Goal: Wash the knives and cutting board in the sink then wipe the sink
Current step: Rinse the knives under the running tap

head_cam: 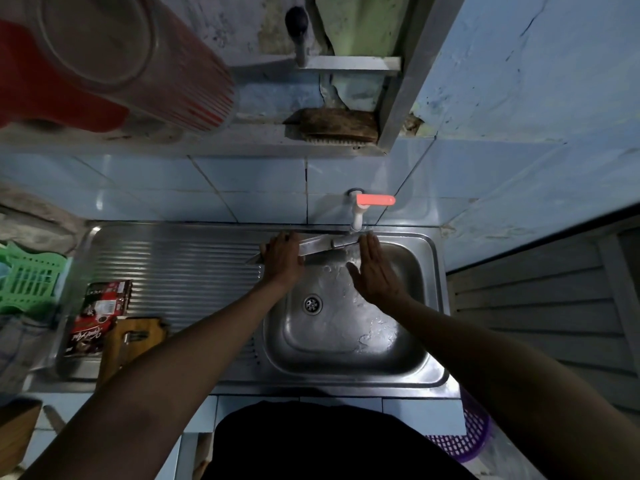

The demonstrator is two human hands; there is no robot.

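Now the knife (313,244) lies almost level across the back of the sink (434,306), its blade reaching under the tap (356,220), presumably so the stream runs along the steel and drains into the basin. The left hand (282,258) curls over the handle end, above the seam between basin and ribbed drainboard (173,265). The right hand (372,268) is spread flat, fingers straight and together, at the blade where water falls; it seems to be rubbing the steel, though actual touch is hard to confirm. A wooden cutting board (117,344) waits at the near left of the worktop, well apart.
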